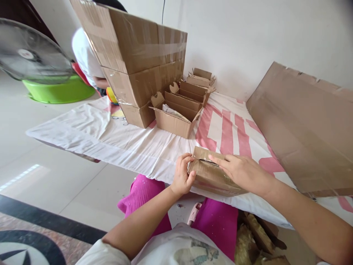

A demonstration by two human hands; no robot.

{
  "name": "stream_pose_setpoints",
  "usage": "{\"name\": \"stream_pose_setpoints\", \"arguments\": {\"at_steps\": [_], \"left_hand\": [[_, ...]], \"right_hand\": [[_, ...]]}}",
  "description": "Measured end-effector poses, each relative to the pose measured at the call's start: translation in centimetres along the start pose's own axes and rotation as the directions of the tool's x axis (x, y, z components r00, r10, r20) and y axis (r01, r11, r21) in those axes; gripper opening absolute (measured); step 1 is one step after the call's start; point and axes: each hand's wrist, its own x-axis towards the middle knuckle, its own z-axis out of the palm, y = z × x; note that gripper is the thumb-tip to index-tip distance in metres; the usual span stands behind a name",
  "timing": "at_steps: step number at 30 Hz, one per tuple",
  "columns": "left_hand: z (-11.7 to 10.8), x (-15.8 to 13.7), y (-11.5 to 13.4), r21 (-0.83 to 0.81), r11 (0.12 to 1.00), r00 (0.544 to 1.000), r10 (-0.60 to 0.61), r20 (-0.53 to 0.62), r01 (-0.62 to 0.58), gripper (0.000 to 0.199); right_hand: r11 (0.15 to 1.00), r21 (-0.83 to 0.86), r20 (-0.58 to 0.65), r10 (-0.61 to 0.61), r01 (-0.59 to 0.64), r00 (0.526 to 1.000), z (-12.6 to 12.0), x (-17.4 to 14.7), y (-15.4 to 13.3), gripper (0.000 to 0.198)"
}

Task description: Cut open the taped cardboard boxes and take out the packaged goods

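A small brown cardboard box [209, 179] lies at the near edge of the cloth-covered table, with shiny clear tape on its side and a narrow dark gap along its top flap. My left hand [182, 174] grips its left end, thumb on the near side and fingers over the top corner. Stretched out flat, my right hand [242, 170] rests on the top flap near the gap and hides the box's right part. Just beyond stands an open carton [173, 123] with pale crumpled material inside.
Taped cartons [140, 51] are stacked at the left, with more open boxes [193, 92] beside them. A large cardboard sheet [306, 132] leans at the right. Behind the stack sits another person [85, 53], near a fan [30, 53] and green tub [60, 90]. Cardboard pieces [259, 235] lie below the table.
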Motion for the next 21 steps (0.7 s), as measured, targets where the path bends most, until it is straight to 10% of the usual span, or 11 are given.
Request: {"name": "stream_pose_setpoints", "arguments": {"at_steps": [21], "left_hand": [[-0.2,0.1,0.0,0.025,1.000,1.000,0.007,0.014,-0.007,0.042]], "right_hand": [[0.999,-0.045,-0.088,0.005,-0.009,0.996,1.1,-0.4,-0.3,0.056]]}}
